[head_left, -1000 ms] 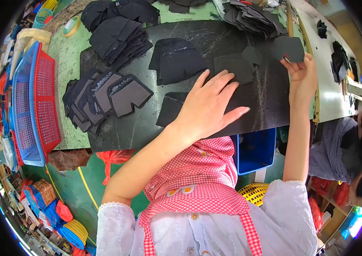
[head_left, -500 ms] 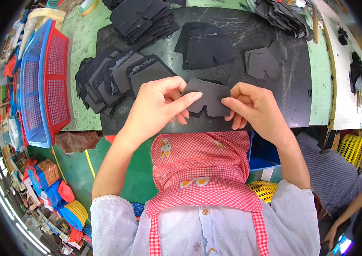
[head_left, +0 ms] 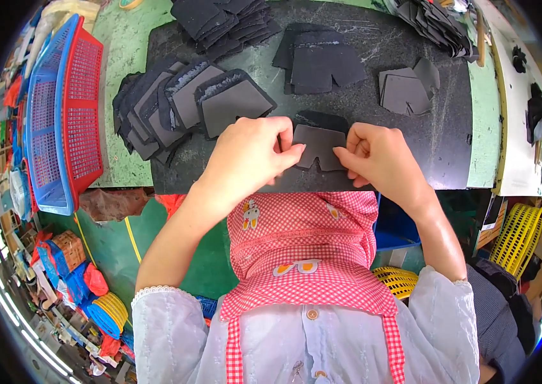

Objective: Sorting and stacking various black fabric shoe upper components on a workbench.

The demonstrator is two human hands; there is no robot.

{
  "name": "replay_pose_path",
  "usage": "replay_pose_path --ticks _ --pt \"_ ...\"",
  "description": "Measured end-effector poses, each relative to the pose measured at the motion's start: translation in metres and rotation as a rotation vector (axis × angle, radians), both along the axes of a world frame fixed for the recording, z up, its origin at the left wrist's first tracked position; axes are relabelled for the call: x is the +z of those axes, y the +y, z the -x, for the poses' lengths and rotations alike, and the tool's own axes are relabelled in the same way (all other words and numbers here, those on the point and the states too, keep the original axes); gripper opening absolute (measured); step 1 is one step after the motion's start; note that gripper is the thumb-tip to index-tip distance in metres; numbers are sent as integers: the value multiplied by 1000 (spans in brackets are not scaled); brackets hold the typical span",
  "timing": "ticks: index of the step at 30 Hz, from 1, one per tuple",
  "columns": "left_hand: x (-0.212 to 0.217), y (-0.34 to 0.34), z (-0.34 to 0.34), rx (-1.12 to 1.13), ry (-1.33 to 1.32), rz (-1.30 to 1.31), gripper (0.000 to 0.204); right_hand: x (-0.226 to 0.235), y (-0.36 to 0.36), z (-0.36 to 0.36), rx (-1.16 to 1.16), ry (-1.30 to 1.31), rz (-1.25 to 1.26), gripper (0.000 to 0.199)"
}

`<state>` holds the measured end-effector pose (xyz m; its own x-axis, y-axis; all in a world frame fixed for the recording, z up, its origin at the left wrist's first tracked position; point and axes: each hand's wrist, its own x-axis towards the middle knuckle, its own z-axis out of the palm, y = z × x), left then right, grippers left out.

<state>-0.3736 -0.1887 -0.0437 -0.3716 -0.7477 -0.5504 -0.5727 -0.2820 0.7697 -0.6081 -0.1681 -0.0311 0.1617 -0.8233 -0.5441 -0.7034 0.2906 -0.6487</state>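
Note:
A small dark-grey flat piece [head_left: 317, 144] with a notch in its near edge lies over a black flat piece [head_left: 323, 120], whose far strip shows beyond it. My left hand [head_left: 251, 152] pinches the left edge, thumb and fingertips together. At the right edge, my right hand [head_left: 383, 157] pinches it the same way, fingers curled. Both hands are just above the black mat [head_left: 434, 150], near its front edge. Beyond my left hand, overlapping grey-on-black pieces [head_left: 232, 107] fan out. Black notched pieces [head_left: 325, 67] lie ahead, and loose grey notched pieces [head_left: 404, 93] are farther right.
A tall stack of black pieces [head_left: 219, 25] stands at the far left of the mat, another stack [head_left: 434, 25] at the far right. Nested red and blue baskets [head_left: 83, 102] stand along the left table edge. A person in dark clothes [head_left: 498, 313] is at the lower right.
The grey piece sits squarer between my hands, with more of the black piece showing beyond it. My left thumb has shifted from its face to its edge. The view has moved slightly.

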Motion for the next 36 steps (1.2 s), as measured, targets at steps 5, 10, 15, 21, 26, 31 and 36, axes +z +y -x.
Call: replay_pose_path --ticks 5,10,15,21,26,31,36 --pt "1 8 12 -198 -241 811 44 -9 5 6 57 189 653 27" --pt "6 25 3 18 170 548 78 -7 -9 15 187 -243 467 35" --pt "20 -8 -44 127 -419 1068 61 -11 -30 90 84 57 797 32" --pt "-14 -48 49 -79 -169 1242 56 -7 -57 104 240 255 818 30" --pt "-41 -72 69 -144 -174 1276 37 -3 -60 104 154 236 743 23" --pt "-36 -80 70 -62 -52 1166 19 -13 -66 120 233 170 806 23" --pt "-35 -90 78 187 -91 1072 15 0 -68 114 214 188 722 25"
